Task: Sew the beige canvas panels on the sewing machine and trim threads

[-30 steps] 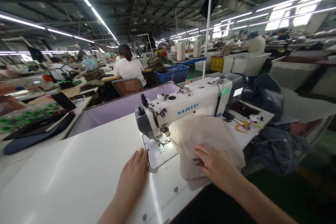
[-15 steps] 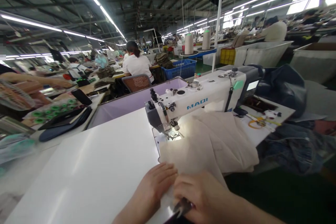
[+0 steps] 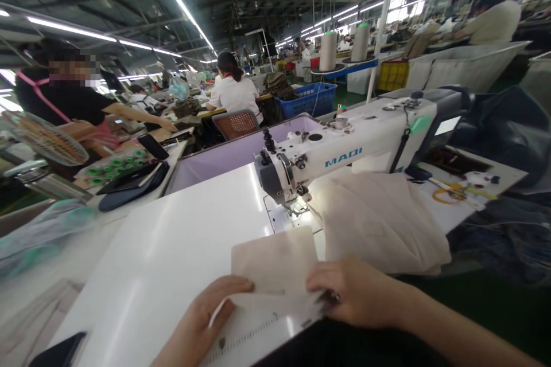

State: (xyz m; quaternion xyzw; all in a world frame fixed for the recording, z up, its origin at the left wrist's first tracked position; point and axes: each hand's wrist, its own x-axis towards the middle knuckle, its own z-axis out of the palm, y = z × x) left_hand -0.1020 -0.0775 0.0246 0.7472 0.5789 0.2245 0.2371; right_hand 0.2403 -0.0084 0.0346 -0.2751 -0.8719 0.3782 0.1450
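Observation:
A small beige fabric piece [image 3: 275, 258] lies at the near side of the white sewing table, its near edge lifted. My left hand [image 3: 210, 307] is closed on that edge at its left, thumb beneath and fingers on top. At the right edge is my right hand [image 3: 355, 292], closed around dark thread snips [image 3: 328, 300] that are blurred and mostly hidden by the fingers; its fingertips touch the fabric. Beyond the piece stands a white sewing machine [image 3: 344, 137] with its needle area lit. A larger beige cloth [image 3: 379, 218] is heaped right of the needle.
A ruler scale [image 3: 253, 332] runs along the table's near edge. Behind the machine is a lilac bin [image 3: 202, 169]. Yellow-handled scissors [image 3: 450, 192] lie at the right. At the left, a co-worker [image 3: 64, 92] stands by a fan [image 3: 47, 137]. Thread cones [image 3: 328, 51] stand behind.
The small fabric piece now lies apart from the larger cloth, toward the left. My hands have moved apart, the left one leftward and the right one rightward. The view has shifted left.

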